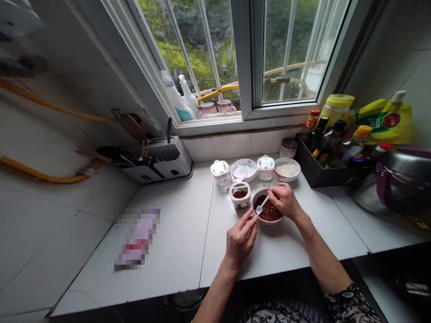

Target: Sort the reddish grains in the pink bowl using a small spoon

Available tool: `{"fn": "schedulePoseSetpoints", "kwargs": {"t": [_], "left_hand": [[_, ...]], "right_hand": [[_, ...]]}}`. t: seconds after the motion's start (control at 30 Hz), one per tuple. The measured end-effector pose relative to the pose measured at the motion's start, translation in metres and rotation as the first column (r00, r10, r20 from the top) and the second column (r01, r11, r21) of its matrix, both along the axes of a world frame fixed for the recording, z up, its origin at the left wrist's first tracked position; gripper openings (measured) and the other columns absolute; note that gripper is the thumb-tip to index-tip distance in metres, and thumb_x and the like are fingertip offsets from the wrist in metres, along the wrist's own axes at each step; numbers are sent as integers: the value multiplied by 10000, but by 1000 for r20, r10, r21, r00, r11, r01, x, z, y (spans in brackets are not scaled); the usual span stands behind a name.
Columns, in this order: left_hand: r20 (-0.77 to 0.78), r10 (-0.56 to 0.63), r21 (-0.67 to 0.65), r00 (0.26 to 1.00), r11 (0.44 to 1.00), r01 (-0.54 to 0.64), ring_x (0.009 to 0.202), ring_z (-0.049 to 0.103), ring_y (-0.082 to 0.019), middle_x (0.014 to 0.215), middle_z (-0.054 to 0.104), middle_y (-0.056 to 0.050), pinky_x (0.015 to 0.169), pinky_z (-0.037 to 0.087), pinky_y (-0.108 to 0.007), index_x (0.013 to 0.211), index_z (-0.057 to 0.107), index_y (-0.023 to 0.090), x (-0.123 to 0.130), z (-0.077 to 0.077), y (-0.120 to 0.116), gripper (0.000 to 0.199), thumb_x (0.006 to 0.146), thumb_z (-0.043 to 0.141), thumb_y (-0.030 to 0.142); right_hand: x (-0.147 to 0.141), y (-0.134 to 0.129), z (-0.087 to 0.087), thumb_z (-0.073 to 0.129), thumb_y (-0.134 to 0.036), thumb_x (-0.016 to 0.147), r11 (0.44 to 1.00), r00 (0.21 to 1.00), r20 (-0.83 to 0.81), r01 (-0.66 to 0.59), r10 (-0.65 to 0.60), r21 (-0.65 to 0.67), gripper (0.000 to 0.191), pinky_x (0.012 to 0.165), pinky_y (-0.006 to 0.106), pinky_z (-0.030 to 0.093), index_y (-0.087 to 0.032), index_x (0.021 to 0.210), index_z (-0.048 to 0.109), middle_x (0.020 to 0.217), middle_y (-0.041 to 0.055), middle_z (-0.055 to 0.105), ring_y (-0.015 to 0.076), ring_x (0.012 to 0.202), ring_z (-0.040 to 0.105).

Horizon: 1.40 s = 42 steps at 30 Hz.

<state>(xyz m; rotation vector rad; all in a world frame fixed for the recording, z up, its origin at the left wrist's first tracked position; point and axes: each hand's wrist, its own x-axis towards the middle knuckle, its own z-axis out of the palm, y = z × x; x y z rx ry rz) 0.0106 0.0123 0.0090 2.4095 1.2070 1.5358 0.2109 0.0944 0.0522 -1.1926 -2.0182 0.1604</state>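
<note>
Right hand (285, 202): fingers pinched together on the handle of a white spoon (259, 209), over dark-red granules (272, 212) in a bowl (271, 221) between the tabletop (175, 233)'s front and back edges. Left hand (241, 235): fingers bent at the bowl's rim; grip cannot be told.

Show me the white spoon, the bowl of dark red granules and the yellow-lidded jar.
White spoon (259, 209): head view, on its scoop.
Bowl (270, 222): head view, near rim.
Yellow-lidded jar (340, 99): head view, lid.
</note>
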Motion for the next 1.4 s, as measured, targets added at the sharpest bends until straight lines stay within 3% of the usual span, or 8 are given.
{"fn": "schedulePoseSetpoints", "kwargs": {"t": [0.3, 0.47, 0.67, 1.0, 1.23, 1.4], "left_hand": [[-12, 9, -3, 1000, 1000, -9, 1116, 712, -219, 1275, 689, -164, 933, 608, -319, 1228, 670, 183, 0, 0, 0, 328, 942, 545, 80], [-10, 5, -7, 1000, 1000, -5, 1116, 712, -224, 1281, 688, -159, 938, 611, -326, 1235, 671, 188, 0, 1, 0, 325, 951, 541, 97], [-9, 4, -17, 1000, 1000, -4, 1114, 713, -224, 1291, 685, -144, 931, 615, -322, 1257, 668, 203, 0, 1, 0, 351, 946, 546, 92], [5, 6, -2, 1000, 1000, -6, 1116, 712, -224, 1280, 687, -162, 943, 607, -325, 1225, 679, 181, 0, -1, 0, 321, 946, 552, 88], [7, 2, -14, 1000, 1000, -2, 1115, 712, -223, 1286, 687, -148, 940, 611, -330, 1245, 671, 200, 0, -1, 0, 343, 946, 543, 91], [6, 4, -17, 1000, 1000, -4, 1110, 715, -222, 1290, 686, -142, 938, 613, -328, 1257, 668, 208, 0, -1, 0, 352, 947, 548, 94]], "right_hand": [[13, -1, 10, 474, -301, 949, 987, 995, -27, -102, 99, -123, 405, 866, 331, 447, -227, 554, 422, 526, -24, 497, 160, 644, 521], [25, 0, 13, 485, -328, 932, 989, 997, -54, -59, 52, -136, 391, 840, 333, 453, -232, 554, 450, 557, -2, 540, 192, 745, 571], [15, -3, 13, 483, -331, 936, 980, 994, -48, -105, 99, -167, 405, 860, 337, 455, -227, 546, 451, 532, -17, 515, 168, 678, 541], [18, -1, 15, 470, -320, 928, 983, 995, -99, -49, 31, -176, 406, 762, 307, 452, -223, 538, 418, 539, -18, 522, 150, 624, 531], [15, -3, 12, 504, -318, 923, 980, 994, -54, -105, 97, -170, 404, 863, 331, 456, -220, 533, 460, 516, -31, 506, 148, 626, 521], [14, -4, 15, 482, -369, 934, 975, 990, -112, -112, 92, -194, 434, 763, 301, 454, -221, 527, 450, 523, -19, 499, 150, 625, 519]]}}
